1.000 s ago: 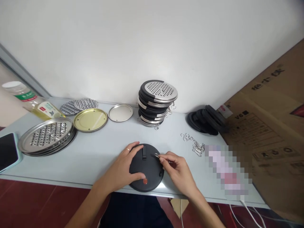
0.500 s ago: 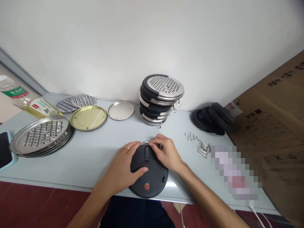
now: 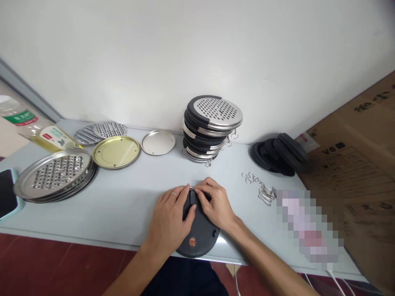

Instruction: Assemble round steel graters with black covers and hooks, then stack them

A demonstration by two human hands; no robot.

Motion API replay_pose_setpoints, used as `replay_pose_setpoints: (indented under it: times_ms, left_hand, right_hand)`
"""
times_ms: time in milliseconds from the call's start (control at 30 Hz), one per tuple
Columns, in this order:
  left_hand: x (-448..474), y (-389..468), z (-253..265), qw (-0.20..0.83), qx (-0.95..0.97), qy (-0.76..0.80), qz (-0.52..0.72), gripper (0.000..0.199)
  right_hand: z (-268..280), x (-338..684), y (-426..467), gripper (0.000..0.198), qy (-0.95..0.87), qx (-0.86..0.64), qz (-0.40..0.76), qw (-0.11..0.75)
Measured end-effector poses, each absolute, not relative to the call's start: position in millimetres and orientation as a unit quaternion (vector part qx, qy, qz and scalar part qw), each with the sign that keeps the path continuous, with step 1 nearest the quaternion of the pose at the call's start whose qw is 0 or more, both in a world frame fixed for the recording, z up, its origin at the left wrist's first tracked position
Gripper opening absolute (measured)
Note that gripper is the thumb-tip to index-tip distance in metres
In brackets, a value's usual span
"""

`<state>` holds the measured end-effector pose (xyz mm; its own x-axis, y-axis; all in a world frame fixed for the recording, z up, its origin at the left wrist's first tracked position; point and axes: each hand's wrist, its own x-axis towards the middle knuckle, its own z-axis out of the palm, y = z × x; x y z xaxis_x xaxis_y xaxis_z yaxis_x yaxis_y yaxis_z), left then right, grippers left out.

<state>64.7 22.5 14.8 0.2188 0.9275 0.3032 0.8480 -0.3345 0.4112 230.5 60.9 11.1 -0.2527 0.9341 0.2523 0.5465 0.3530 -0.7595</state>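
A round black disc [image 3: 203, 238] lies at the table's front edge, with a raised tab [image 3: 193, 198] near its far rim and a copper-coloured spot on its face. My left hand [image 3: 171, 213] grips its left side, thumb beside the tab and fingers at the far rim. At that rim my right hand [image 3: 214, 201] pinches a small metal clip [image 3: 191, 188], mostly hidden by the fingertips. Right of it lie several loose metal clips [image 3: 266, 195] and split rings [image 3: 250, 177].
Behind stands a stack of round graters [image 3: 212, 127] with black covers. To the left are grater plates [image 3: 55, 172], a gold lid [image 3: 116, 152], a silver lid [image 3: 158, 142], a bottle [image 3: 33, 127] and a phone [image 3: 9, 193]. Black discs [image 3: 274, 154] lean near a cardboard box [image 3: 354, 172].
My left hand has moved forward and right over the disc, its fingers closing in on the tab and the clip. The clip now sits closer to the rim and shows less.
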Motion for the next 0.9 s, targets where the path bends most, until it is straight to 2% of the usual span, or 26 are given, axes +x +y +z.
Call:
replay_pose_setpoints:
  times_ms: [733, 900]
  left_hand:
    - [66.6, 25.1, 12.0, 0.087, 0.777, 0.562, 0.268, 0.044]
    - [56.7, 40.9, 19.4, 0.139, 0.767, 0.566, 0.269, 0.019]
  right_hand:
    - [4.1, 231.0, 61.0, 0.030, -0.765, -0.467, 0.246, 0.369]
    - [3.7, 230.8, 61.6, 0.029, -0.762, -0.460, 0.257, 0.378]
